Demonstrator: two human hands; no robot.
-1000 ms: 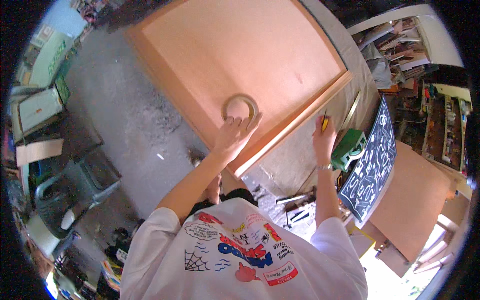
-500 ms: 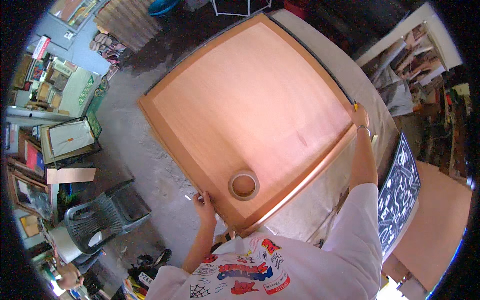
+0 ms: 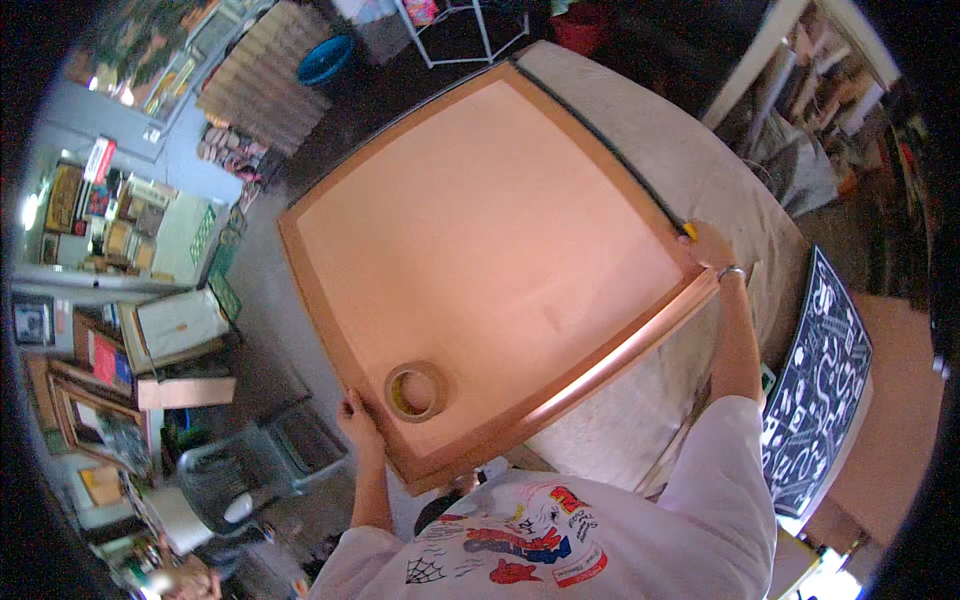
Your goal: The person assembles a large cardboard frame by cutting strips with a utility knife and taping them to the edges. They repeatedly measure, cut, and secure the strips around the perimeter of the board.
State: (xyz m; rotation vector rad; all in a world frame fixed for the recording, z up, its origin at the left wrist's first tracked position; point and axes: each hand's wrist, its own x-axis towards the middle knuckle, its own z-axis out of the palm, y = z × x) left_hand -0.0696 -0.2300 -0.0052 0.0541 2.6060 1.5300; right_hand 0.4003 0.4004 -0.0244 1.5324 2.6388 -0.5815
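Brown-papered framed panel (image 3: 490,240) lay flat on cloth-covered table (image 3: 700,170). Left hand (image 3: 357,415) gripped near-left edge, right hand (image 3: 712,247) clasped far-right corner. Looked stiff, broad, awkward; paper backing tearable. Tape roll (image 3: 416,391) rested loose on top.

Cloth-covered table (image 3: 720,180), seemingly beige, under large framed orange board (image 3: 480,240).

**Location: Picture-Framing Workshop**

A large backed frame (image 3: 490,250) lies face-down on a padded worktable (image 3: 700,180). Left of the frame, stacked framed pictures (image 3: 90,370) lean along the wall. A tape roll (image 3: 416,390) rests on the frame's near corner.
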